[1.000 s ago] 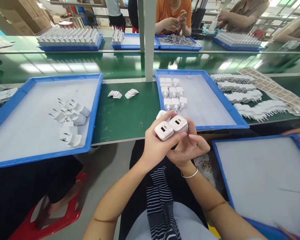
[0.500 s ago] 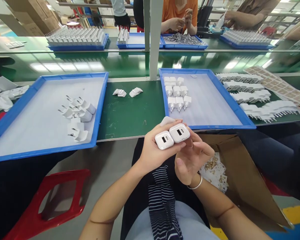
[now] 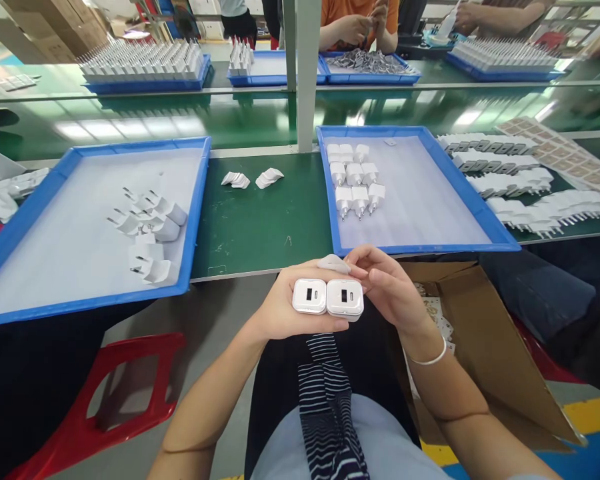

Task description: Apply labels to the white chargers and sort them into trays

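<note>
Two white USB chargers [image 3: 309, 297] lie side by side in my left hand [image 3: 283, 303], ports facing me, above my lap. The thumb runs below them and the fingers lie along the top. A small curved white piece [image 3: 334, 264] rests on those fingers, behind the chargers. Curled in at the right end of the chargers is my right hand [image 3: 393, 287], its fingertips close together near the white piece. What they pinch, if anything, is hidden. Ahead on the green bench sit two small stacks of white pieces [image 3: 235, 179].
A blue-rimmed tray [image 3: 194, 220] at left holds several white plugs [image 3: 153, 230]. Another blue-rimmed tray [image 3: 430, 249] at right has rows of plugs [image 3: 355, 175]. Beyond it stand more chargers [image 3: 500, 160] and a label sheet [image 3: 565, 150]. A cardboard box [image 3: 490, 340] is below right. A co-worker [image 3: 357, 30] sits opposite.
My left hand has moved slightly left and down, levelling the chargers. My right hand has turned from palm-up with loose fingers to fingertips drawn together at the right charger's end.
</note>
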The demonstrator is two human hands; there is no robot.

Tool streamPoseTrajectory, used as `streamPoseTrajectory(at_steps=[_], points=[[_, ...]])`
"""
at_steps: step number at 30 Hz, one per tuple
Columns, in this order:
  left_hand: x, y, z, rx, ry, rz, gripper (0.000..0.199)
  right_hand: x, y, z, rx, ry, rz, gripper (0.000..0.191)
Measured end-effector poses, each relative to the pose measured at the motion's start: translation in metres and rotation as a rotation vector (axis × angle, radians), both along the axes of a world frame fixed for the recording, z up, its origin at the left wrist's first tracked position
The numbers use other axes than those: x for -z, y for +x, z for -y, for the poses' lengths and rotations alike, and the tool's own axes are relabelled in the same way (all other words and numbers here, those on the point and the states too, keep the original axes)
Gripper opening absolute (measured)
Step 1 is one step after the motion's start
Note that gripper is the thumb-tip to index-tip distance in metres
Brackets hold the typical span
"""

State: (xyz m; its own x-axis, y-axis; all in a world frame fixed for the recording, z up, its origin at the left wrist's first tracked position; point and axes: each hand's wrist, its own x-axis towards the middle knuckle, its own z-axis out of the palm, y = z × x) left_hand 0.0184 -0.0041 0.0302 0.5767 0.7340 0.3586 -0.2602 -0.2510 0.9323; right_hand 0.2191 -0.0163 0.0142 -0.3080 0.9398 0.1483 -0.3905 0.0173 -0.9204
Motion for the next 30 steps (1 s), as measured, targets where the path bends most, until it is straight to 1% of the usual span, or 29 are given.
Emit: streamPoseTrajectory(at_steps=[2,4,5,7,9,10,11,13,17,20,22,24,28,30], points=[[-0.005,-0.004,0.001,-0.008,0.033,-0.119,0.044,-0.006,0.002,-0.002,0.017,0.054,0.057,0.023],[-0.011,-0.006,0.002,-0.015,0.074,-0.273,0.04,-0.016,0.005,-0.007,0.048,0.142,0.247,0.022],[-0.014,-0.006,0.003,-0.023,0.102,-0.345,0.038,-0.022,0.006,-0.01,0.023,0.187,0.375,0.02],[-0.017,-0.006,0.004,-0.043,0.14,-0.452,0.031,-0.032,0.008,-0.017,-0.076,0.287,0.607,0.013],[-0.018,-0.006,0.005,-0.057,0.136,-0.488,0.027,-0.039,0.01,-0.024,-0.149,0.402,0.734,0.012],[-0.018,-0.006,0.005,-0.068,0.121,-0.486,0.027,-0.04,0.01,-0.026,-0.151,0.442,0.755,0.014],[-0.017,-0.005,0.006,-0.079,0.104,-0.475,0.028,-0.039,0.01,-0.027,-0.129,0.459,0.746,0.015],[-0.015,-0.005,0.007,-0.111,0.094,-0.439,0.033,-0.035,0.008,-0.026,-0.028,0.411,0.641,0.013],[-0.006,0.001,0.01,-0.212,0.178,-0.345,0.04,-0.019,-0.004,-0.015,0.307,0.175,0.316,0.007],[0.004,0.008,0.011,-0.252,0.184,-0.234,0.044,-0.007,-0.018,-0.005,0.459,0.055,0.178,0.004],[0.009,0.011,0.011,-0.247,0.175,-0.176,0.046,-0.002,-0.026,0.0,0.503,0.007,0.132,0.008],[0.011,0.011,0.01,-0.227,0.175,-0.135,0.045,0.0,-0.032,0.004,0.503,-0.024,0.132,0.012],[0.012,0.008,0.006,-0.191,0.172,-0.083,0.045,-0.003,-0.034,0.005,0.485,-0.044,0.154,0.014],[0.012,0.008,0.005,-0.167,0.156,-0.05,0.047,-0.003,-0.034,0.004,0.493,-0.026,0.165,0.014]])
